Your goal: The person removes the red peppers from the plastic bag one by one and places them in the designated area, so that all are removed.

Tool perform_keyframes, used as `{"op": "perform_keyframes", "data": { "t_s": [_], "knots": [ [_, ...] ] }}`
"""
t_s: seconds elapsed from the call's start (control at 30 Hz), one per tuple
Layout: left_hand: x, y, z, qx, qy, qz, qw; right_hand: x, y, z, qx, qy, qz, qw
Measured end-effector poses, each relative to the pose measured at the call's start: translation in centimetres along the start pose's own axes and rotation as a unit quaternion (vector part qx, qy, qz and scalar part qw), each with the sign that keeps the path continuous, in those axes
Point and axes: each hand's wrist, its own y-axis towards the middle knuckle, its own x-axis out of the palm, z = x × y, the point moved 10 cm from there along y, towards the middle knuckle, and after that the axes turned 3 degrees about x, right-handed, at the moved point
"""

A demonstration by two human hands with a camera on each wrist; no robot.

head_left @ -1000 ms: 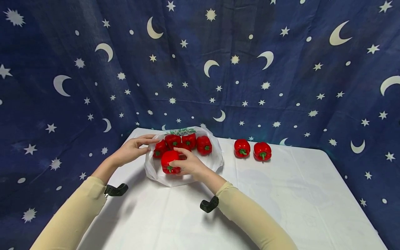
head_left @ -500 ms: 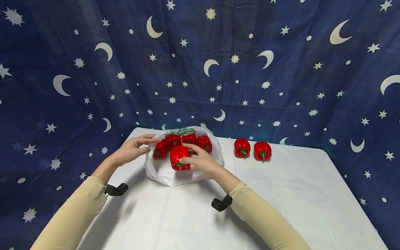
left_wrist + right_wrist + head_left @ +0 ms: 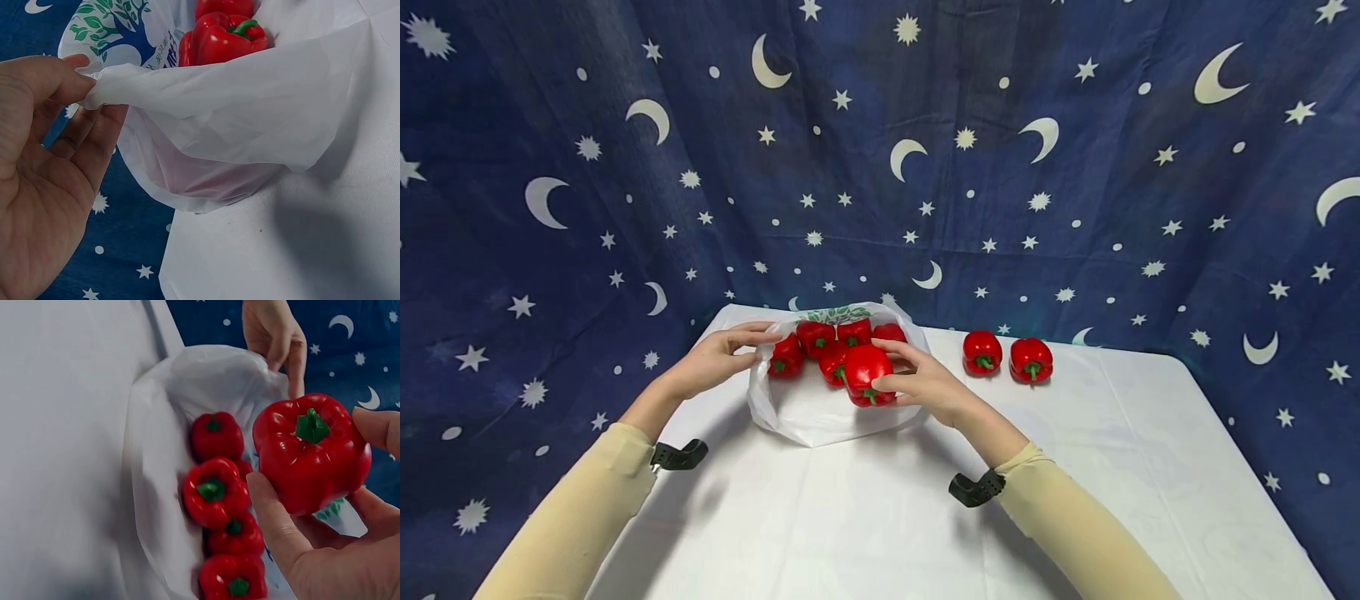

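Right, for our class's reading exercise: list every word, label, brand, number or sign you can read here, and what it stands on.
No text can be read with certainty.
White, thin plastic bag: lettering beside a green-leaved, blue-trunked printed tree; too small and blurred to read.
Dark blue cloth backdrop: pale stars and crescent moons, no lettering visible.
Glossy red bell pepper in the right hand: no label visible.

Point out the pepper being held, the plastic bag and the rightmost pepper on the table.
Held pepper (image 3: 312, 464): right wrist view, on its red body below the stem.
Plastic bag (image 3: 237, 112): left wrist view, on its white wall.
Rightmost pepper (image 3: 1030, 355): head view, on its red body.
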Motion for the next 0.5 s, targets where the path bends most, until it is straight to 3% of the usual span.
{"op": "perform_keyframes", "data": {
  "t_s": [0.5],
  "knots": [
    [-0.1,0.1,-0.1,0.002,-0.003,0.000,1.0000,-4.7,-2.6,0.0,-0.007,0.016,0.014,0.9997]
  ]
}}
